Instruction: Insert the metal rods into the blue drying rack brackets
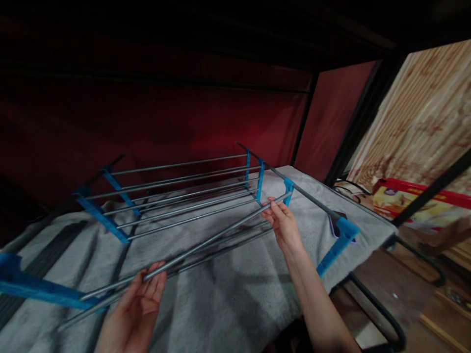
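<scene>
A rack of grey metal rods [176,189] joined by blue plastic brackets [103,219] lies on a grey cloth-covered shelf [235,294]. One loose grey rod [213,238] runs slantwise across the front. My left hand [138,306] holds its near end, fingers curled up around it. My right hand [281,220] pinches the rod's far end beside a blue bracket [289,187] on the right side rail.
Dark red fabric walls close in the back and left. A black metal frame post [353,132] stands at right, with a wood-grain panel [423,122] and a red and yellow box [412,203] beyond. Floor shows at lower right.
</scene>
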Tool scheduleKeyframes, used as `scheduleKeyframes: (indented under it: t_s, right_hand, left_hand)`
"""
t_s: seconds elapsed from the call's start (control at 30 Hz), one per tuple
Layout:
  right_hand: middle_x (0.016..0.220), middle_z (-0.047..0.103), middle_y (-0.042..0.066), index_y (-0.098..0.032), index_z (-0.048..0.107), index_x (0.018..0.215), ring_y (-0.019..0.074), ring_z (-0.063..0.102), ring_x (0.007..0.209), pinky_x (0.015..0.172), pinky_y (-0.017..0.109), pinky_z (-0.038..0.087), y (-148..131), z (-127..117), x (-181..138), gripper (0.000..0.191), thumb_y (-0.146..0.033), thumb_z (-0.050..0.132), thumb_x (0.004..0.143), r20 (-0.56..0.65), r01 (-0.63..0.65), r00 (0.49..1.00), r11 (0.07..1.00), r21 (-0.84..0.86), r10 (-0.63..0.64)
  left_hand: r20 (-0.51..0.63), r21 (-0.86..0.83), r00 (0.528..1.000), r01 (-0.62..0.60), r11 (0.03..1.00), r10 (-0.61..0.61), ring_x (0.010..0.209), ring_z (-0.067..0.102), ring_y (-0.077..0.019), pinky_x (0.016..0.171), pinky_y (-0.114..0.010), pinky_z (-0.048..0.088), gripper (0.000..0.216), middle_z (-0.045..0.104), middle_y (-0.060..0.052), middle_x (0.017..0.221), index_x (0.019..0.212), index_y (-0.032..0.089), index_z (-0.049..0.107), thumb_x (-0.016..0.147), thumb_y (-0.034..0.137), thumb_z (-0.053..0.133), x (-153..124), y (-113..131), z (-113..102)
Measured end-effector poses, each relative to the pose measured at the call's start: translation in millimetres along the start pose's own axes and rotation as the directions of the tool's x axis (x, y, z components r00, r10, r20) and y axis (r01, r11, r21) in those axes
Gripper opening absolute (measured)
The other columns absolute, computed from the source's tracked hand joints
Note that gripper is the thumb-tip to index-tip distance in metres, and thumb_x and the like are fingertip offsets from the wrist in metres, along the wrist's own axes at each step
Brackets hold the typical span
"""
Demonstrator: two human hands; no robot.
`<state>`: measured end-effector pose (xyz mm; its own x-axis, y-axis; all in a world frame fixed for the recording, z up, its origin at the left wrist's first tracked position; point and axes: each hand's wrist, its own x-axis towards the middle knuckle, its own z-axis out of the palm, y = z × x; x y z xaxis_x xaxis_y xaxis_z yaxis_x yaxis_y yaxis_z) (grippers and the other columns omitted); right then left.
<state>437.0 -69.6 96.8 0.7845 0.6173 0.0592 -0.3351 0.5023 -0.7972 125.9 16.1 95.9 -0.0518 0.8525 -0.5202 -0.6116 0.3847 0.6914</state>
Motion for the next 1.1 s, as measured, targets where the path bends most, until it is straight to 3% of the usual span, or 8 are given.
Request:
scheduleKeyframes:
  t_s: [0.27,0.47,0.67,0.77,0.87,0.93,1.0,1.1]
  right_hand:
    - [0.082,0.074,0.0,-0.021,0.071,0.084,0.0106,0.065,0.065,0.071,0.026,0.06,4,5,15,0.029,-0.036,0.089,0.068,-0.022,-0.014,1.0,0.998,0.063,0.016]
    - [0.084,0.074,-0.001,-0.022,0.071,0.085,0.0107,0.066,0.068,0.072,0.025,0.06,4,5,19,0.028,-0.035,0.089,0.069,-0.015,-0.019,1.0,0.998,0.063,0.02]
    - [0.089,0.073,0.001,-0.022,0.066,0.08,0.0115,0.066,0.071,0.074,0.026,0.06,1,5,19,0.032,-0.037,0.091,0.067,-0.004,-0.034,0.999,0.998,0.056,0.034]
    - [0.083,0.07,0.0,-0.023,0.065,0.082,0.0138,0.065,0.072,0.073,0.029,0.058,2,1,20,0.031,-0.044,0.085,0.071,-0.023,-0.018,1.0,0.997,-0.074,0.016]
    - [0.077,0.065,0.0,-0.023,0.063,0.084,0.0169,0.06,0.07,0.075,0.036,0.056,1,-11,25,0.034,-0.057,0.066,0.081,-0.158,0.13,0.964,0.899,-0.419,-0.213]
    - [0.089,0.065,0.004,-0.022,0.063,0.094,0.0215,0.061,0.082,0.085,0.043,0.054,-2,-24,29,0.041,-0.061,0.057,0.083,-0.221,0.221,0.859,0.724,-0.653,-0.462]
    - [0.118,0.062,0.014,-0.019,0.061,0.113,0.0281,0.058,0.109,0.101,0.05,0.046,-6,-37,32,0.052,-0.059,0.06,0.079,-0.242,0.239,0.787,0.642,-0.729,-0.568]
    - [0.14,0.056,0.019,-0.022,0.059,0.131,0.0308,0.055,0.126,0.106,0.051,0.043,-12,-53,38,0.063,-0.052,0.065,0.076,-0.144,0.277,0.832,0.627,-0.728,-0.535]
  left_hand:
    - [0.061,0.014,0.997,-0.058,0.998,0.057,0.109,0.072,-0.0199,0.089,-0.031,0.065,0.024,0.077,-0.005,0.096,0.072,0.017,0.069,0.091,0.008,0.058,8,-12,6]
    - [0.154,0.018,0.977,-0.155,0.988,0.15,0.112,0.072,-0.0229,0.083,-0.028,0.066,0.023,0.077,-0.005,0.094,0.071,0.018,0.07,0.089,0.007,0.061,26,-15,2]
    - [0.097,0.012,0.982,-0.166,0.986,0.164,0.107,0.073,-0.0218,0.08,-0.031,0.067,0.036,0.075,-0.001,0.086,0.057,0.018,0.06,0.089,0.002,0.054,13,-4,20]
    - [0.147,0.028,0.963,-0.234,0.972,0.227,0.107,0.073,-0.022,0.082,-0.031,0.067,0.033,0.076,0.0,0.088,0.06,0.019,0.062,0.087,0.001,0.055,9,1,24]
    - [0.226,0.024,0.929,-0.306,0.952,0.293,0.107,0.073,-0.0234,0.084,-0.032,0.067,0.026,0.077,-0.001,0.091,0.062,0.019,0.062,0.084,0.006,0.065,11,6,25]
    - [0.242,-0.011,0.915,-0.329,0.944,0.322,0.105,0.074,-0.024,0.083,-0.032,0.066,0.023,0.077,-0.001,0.089,0.062,0.019,0.062,0.08,0.011,0.075,13,6,25]
    - [0.23,-0.061,0.91,-0.342,0.938,0.346,0.099,0.075,-0.0234,0.081,-0.03,0.066,0.022,0.077,0.0,0.085,0.064,0.018,0.064,0.072,0.016,0.085,12,5,27]
    - [0.222,-0.099,0.909,-0.34,0.935,0.354,0.089,0.076,-0.0213,0.078,-0.029,0.065,0.027,0.077,-0.003,0.081,0.074,0.016,0.069,0.063,0.021,0.093,6,1,32]
